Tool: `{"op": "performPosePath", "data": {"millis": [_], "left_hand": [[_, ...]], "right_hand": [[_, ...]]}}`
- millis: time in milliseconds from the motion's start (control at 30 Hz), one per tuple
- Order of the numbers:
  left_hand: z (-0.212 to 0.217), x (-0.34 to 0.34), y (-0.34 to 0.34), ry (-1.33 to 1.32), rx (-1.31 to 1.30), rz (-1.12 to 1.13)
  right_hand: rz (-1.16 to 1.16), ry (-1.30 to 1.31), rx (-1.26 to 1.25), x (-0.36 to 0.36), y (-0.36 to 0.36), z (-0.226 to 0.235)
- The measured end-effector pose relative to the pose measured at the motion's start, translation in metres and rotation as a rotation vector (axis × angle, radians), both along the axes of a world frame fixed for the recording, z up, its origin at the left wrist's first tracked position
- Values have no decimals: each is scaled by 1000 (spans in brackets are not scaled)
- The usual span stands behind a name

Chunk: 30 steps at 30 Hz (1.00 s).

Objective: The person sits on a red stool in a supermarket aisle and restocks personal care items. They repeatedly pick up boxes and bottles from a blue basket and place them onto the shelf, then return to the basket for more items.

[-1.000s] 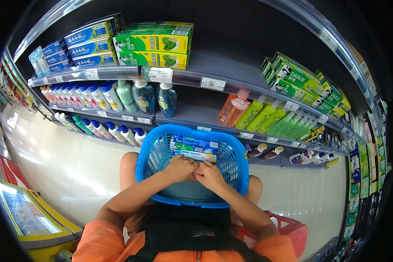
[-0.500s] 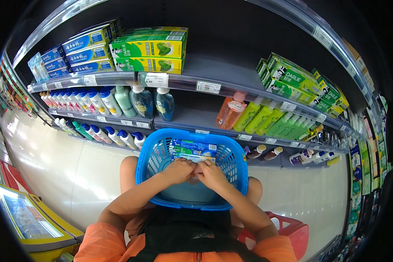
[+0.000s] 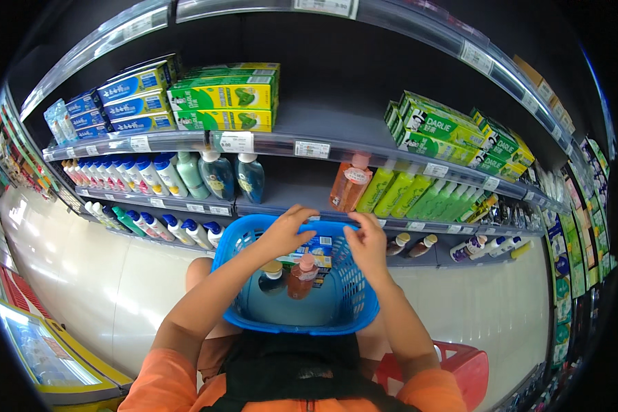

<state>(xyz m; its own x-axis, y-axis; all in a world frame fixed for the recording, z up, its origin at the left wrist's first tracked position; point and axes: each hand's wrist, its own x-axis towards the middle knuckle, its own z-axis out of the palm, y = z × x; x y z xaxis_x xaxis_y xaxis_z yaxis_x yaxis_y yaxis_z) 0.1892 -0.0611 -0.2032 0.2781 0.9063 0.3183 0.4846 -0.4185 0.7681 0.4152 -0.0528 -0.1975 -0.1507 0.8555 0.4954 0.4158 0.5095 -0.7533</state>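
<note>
A blue plastic basket [image 3: 221, 312] rests between my knees. Inside it stand a pink pump bottle [image 3: 300, 281] and a dark bottle with a gold cap [image 3: 272, 283], with blue and green toothpaste boxes [image 3: 321, 259] behind them. My left hand [image 3: 286, 233] hovers over the basket's far side, empty, fingers apart. Over the far right rim is my right hand [image 3: 369, 245], also holding nothing, its thumb spread from the fingers. Nearest to it on the shelf ahead are a large orange-pink bottle [image 3: 350, 187] and yellow-green bottles [image 3: 378, 189].
Shelves [image 3: 309, 130] span ahead, with yellow-green toothpaste boxes [image 3: 223, 106], more green boxes [image 3: 446, 127] and blue-green bottles [image 3: 216, 177]. A red basket [image 3: 467, 371] sits at my right, a yellow-framed freezer [image 3: 48, 350] at the left. Tiled floor [image 3: 110, 268] lies around.
Both hands have parted and risen from inside the basket toward the shelf. The pink bottle, previously under my hands, now stands uncovered in the basket, beside the dark bottle.
</note>
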Motion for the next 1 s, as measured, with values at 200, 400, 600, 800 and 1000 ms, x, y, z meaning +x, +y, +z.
{"op": "performPosePath", "data": {"millis": [200, 400, 600, 800, 1000], "left_hand": [[18, 27, 47, -48, 19, 48], [8, 48, 85, -45, 173, 177], [-19, 63, 55, -126, 244, 210], [-18, 57, 57, -143, 149, 259], [-45, 25, 48, 19, 214, 326]], "right_hand": [[-49, 74, 6, 19, 27, 11], [-71, 51, 21, 11, 71, 12], [-123, 44, 15, 0, 75, 8], [-155, 73, 80, 3, 67, 8], [-171, -743, -2, 15, 49, -23]]}}
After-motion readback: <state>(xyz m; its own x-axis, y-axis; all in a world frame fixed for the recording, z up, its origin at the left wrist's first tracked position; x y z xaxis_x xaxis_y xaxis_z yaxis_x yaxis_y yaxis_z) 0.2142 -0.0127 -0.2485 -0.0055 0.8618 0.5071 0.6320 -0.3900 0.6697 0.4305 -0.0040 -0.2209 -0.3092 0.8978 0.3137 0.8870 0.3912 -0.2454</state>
